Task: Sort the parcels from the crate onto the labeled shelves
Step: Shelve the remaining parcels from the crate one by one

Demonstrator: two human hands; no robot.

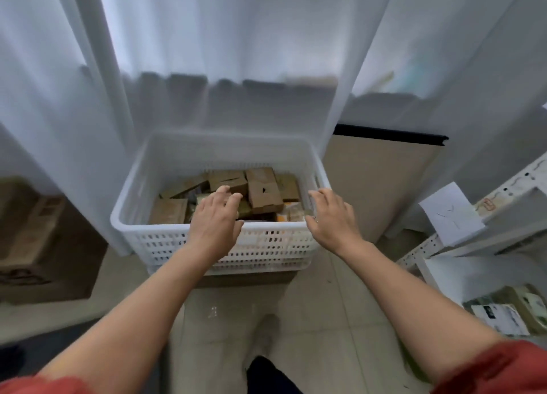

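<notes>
- Parcels [503,313] on the low shelf [450,272] at my near right: at least two lie there, one white-labelled, one brownish-green. By my reading the sorting has begun and is far from finished.
- Two red sleeves [497,367] frame the bottom corners, and two bare forearms reach forward over the tiled floor [310,319].
- Left grip [217,216], open with fingers spread, holds nothing. It hovers across the near rim of the crate [266,247], fingertips above its contents.
- Right grip [331,216], likewise open and empty, hangs over the crate's near right corner.
- One white slotted crate stands ahead of me, and the bulk of the work sits in it. I count at least six brown cardboard boxes [263,191] piled loosely, with a few paler packets underneath. Blur keeps me from a firm total.
- White metal shelves [420,250] run along my right, two levels in view. One paper label [451,213] is fixed near the upper level, its marks too faint to read.
- To the left, one large cardboard carton [44,240] rests on the floor. Right of the crate, one beige board [379,186] stands upright.
- Behind everything, a white curtain [207,68] falls to the floor.
</notes>
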